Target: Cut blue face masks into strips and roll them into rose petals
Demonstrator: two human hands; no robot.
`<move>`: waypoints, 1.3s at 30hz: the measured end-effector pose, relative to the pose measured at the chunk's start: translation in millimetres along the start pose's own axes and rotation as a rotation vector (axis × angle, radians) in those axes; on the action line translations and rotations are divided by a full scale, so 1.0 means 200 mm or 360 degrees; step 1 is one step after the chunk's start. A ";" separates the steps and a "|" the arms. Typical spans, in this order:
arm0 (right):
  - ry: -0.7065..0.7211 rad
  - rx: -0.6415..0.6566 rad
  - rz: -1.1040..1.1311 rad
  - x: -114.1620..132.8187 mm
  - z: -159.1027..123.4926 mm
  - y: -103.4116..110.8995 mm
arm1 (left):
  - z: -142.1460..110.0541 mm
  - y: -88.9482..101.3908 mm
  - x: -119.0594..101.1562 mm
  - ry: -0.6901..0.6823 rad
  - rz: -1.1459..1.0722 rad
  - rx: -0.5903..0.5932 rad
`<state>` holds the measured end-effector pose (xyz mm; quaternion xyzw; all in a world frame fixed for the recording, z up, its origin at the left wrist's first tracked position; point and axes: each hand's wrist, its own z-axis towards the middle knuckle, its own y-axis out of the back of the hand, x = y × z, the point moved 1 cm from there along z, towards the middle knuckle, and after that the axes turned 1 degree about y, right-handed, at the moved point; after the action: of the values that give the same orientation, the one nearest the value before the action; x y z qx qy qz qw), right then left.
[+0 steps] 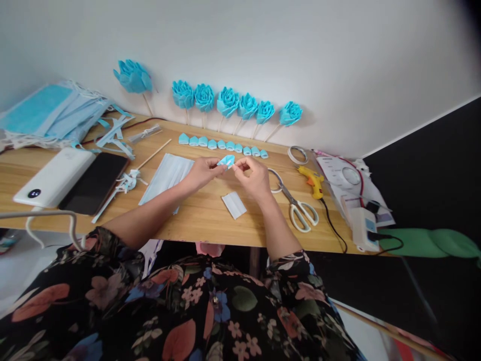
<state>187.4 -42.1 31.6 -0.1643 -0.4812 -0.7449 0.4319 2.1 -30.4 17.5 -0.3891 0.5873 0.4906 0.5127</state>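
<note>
Between my two hands, above the wooden table, is a small folded petal (pixel 227 160) of light blue face-mask fabric. My left hand (pixel 203 174) pinches its left side. The fingertips of my right hand (pixel 252 175) are closed at its lower right edge. Below them lies a small pleated square (pixel 234 205) cut from a mask. A larger pleated mask piece (pixel 167 175) lies partly under my left forearm. Behind my hands, several folded petals (pixel 221 145) stand in a row.
Blue fabric roses (pixel 227 102) on sticks lean on the wall. Right of my hands lie scissors (pixel 296 203), a tape roll (pixel 297 155) and a yellow glue gun (pixel 313 180). At left are a mask stack (pixel 48 110), a white power bank (pixel 56 176), a dark phone (pixel 93 183) and scraps (pixel 116 133).
</note>
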 end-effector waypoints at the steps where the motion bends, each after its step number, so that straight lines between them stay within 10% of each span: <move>1: 0.0008 -0.0002 -0.0020 0.00 0.00 0.00 | 0.00 0.00 0.00 0.0000 0.0000 0.0009; 39: 0.0068 0.0050 0.0011 -0.02 -0.01 0.00 | -0.01 -0.02 -0.01 -0.0050 -0.0061 0.0124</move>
<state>189.5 -41.4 28.8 -0.1432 -0.4830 -0.7390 0.4472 6.3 -32.9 19.3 -0.3723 0.5903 0.4636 0.5459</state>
